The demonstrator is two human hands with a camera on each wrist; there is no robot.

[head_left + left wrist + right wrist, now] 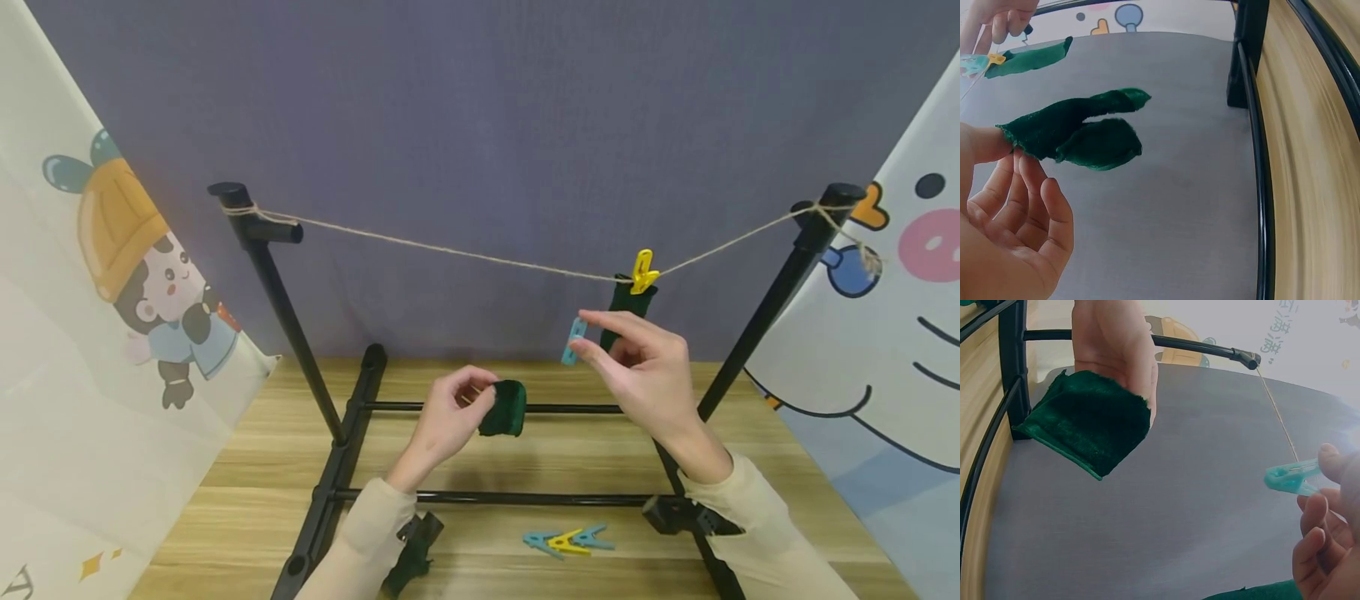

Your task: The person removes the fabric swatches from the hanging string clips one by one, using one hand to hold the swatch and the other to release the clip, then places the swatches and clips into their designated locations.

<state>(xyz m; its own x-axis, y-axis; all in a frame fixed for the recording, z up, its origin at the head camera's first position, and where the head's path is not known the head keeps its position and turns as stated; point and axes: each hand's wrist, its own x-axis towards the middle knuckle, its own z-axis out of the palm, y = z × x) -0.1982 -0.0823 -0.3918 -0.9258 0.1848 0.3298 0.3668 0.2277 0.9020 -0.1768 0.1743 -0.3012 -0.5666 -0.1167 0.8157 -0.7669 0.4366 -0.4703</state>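
Observation:
In the head view my left hand (450,412) pinches a small dark green velvet cloth (508,408) between thumb and fingers, below the string (420,244). The left wrist view shows this green cloth (1094,131) gripped at one end, with two lobes pointing away. Thumb and fingertips of my right hand (648,367) pinch a light blue clothespin (573,342) just under the string. Behind that hand, a second green cloth (633,298) hangs from the string under a yellow clothespin (642,272), its lower part partly hidden by the hand.
A black frame (288,321) holds the sagging string between its two posts. On the wooden table (240,492) lie two blue clothespins and a yellow clothespin (567,542). Another dark green cloth (408,571) lies beside my left sleeve. A grey backdrop (480,125) stands behind.

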